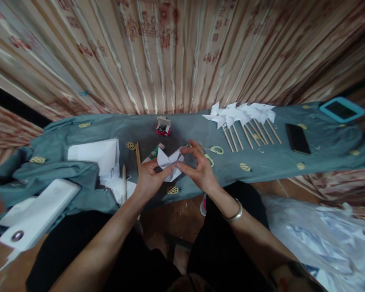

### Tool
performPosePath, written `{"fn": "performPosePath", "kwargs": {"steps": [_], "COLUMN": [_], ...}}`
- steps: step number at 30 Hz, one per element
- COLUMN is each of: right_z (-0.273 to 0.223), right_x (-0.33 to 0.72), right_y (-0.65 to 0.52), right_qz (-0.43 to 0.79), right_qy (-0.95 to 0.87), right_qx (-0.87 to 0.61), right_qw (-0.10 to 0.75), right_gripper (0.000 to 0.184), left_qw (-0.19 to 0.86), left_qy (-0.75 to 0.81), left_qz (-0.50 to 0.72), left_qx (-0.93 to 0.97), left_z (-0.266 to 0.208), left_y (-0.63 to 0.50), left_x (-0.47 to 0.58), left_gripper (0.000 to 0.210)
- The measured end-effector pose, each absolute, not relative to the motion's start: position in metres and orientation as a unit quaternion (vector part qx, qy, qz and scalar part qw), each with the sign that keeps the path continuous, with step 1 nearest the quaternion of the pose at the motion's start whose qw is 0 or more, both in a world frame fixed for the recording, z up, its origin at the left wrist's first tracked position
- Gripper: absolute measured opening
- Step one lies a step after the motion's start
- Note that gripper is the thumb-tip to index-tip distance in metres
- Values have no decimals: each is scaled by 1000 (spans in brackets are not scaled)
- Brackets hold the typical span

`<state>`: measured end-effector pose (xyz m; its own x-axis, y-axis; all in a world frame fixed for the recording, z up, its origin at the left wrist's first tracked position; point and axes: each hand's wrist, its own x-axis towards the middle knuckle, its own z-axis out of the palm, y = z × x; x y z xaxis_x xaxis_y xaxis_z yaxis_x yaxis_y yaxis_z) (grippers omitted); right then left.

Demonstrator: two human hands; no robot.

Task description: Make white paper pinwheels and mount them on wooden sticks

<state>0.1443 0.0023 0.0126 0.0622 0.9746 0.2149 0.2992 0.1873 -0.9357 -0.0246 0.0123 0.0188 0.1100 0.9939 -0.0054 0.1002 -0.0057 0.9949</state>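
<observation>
Between my hands, above the cloth-covered table (188, 121), is a white paper pinwheel head (168, 160) with its points folded inward. My left hand (150, 178) pinches its left side, thumb near the middle. My right hand (197, 166) grips the right side, its thumb and fingertips also close to the centre. Whether a pin is at the centre I cannot tell. Just behind my right hand lie scissors (215, 150) with light green handles, partly hidden. A green and white box or tube (155, 153) shows behind my left hand.
Several finished pinwheels (243, 115) on wooden sticks lie at the back right, beside a black phone (297, 138) and a blue-framed tablet (342, 109). Left are white paper sheets (94, 152), sticks (138, 156) and a white power bank (41, 215). A small red box (163, 127) stands behind.
</observation>
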Motion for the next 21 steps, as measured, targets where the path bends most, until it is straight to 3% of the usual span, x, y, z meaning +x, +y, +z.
{"fn": "performPosePath", "kwargs": {"steps": [4,7,15,21], "right_z": [6,2,12,11], "right_x": [145,148,159,155], "right_y": [7,8,4,3], "right_qz": [384,494,622,628], "right_qy": [-534,-483,-415,-398], "right_qx": [-541,-490,-452,-444], "right_qw": [524,532,486,500], "right_gripper": [90,106,86,87], "left_qw": [536,577,620,618], "left_qy": [509,505,492,508], "left_qz": [439,444,442,429], "left_qx": [512,463,423,419], "left_z": [19,22,22,22], "left_y": [14,11,5,6], "left_x": [-23,-18,-10,-9], "left_gripper": [27,34,41,43]}}
